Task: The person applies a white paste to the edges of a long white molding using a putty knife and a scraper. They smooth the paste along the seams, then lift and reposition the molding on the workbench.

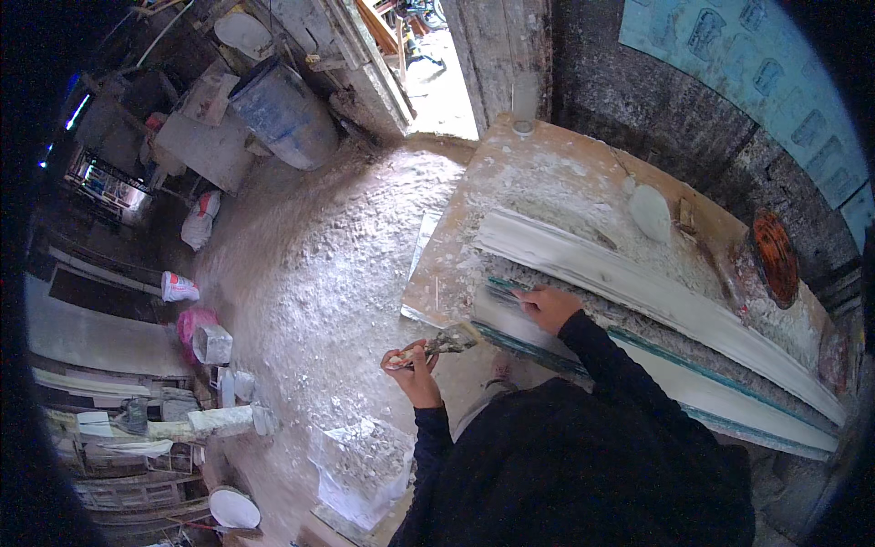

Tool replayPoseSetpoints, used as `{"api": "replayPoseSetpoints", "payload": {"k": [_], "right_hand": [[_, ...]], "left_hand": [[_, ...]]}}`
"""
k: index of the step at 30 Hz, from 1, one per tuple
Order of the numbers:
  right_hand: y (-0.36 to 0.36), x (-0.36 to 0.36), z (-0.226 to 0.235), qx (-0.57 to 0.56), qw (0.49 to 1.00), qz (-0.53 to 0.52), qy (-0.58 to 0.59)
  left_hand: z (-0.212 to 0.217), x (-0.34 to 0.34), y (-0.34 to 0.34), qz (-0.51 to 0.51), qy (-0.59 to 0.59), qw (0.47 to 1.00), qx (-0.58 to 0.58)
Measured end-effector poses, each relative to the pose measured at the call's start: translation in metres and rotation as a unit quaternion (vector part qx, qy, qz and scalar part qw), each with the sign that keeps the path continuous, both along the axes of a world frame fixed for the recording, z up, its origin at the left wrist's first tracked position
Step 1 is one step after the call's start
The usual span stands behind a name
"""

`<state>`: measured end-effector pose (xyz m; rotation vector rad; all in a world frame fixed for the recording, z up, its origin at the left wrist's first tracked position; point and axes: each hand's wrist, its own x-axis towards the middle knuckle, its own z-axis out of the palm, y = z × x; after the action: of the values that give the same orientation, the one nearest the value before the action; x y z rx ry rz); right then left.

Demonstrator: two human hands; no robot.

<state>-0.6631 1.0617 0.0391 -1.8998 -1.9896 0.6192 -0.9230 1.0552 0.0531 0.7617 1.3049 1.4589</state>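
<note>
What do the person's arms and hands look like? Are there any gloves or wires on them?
No gloves and no wires that I can see! The left hand and right hand are both bare. The left sleeve and right sleeve are long and black, reaching about to the wrists. They look plain, with no stripes or pictures showing.

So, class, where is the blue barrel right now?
In the head view, the blue barrel is at the upper left, just left of the bright doorway.
</note>
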Motion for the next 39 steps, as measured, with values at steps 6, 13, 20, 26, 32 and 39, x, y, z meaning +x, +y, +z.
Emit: {"api": "replayPoseSetpoints", "payload": {"k": [6, 13, 20, 26, 32, 39], "right_hand": [[-0.026, 0.036, 0.024, -0.053, 0.997, 0.039, -0.050], [-0.019, 0.009, 0.003, -0.025, 0.998, -0.003, -0.057], [-0.021, 0.034, 0.012, -0.104, 0.993, 0.033, -0.052], [-0.016, 0.017, -0.003, -0.061, 0.998, 0.005, -0.024], [-0.027, 0.038, 0.019, -0.094, 0.995, 0.004, -0.019], [-0.113, 0.099, 0.052, -0.105, 0.969, -0.221, 0.042]], "left_hand": [[-0.004, -0.004, -0.002, 0.014, -0.005, 1.000, 0.014], [-0.005, 0.001, 0.001, 0.006, -0.006, 1.000, 0.006], [0.000, -0.002, -0.003, 0.022, 0.003, 1.000, 0.016], [-0.001, 0.003, -0.006, 0.004, -0.010, 1.000, 0.014], [0.008, 0.036, 0.001, -0.053, -0.016, 0.998, 0.030], [-0.017, 0.136, 0.006, -0.232, -0.023, 0.972, -0.013]]}}
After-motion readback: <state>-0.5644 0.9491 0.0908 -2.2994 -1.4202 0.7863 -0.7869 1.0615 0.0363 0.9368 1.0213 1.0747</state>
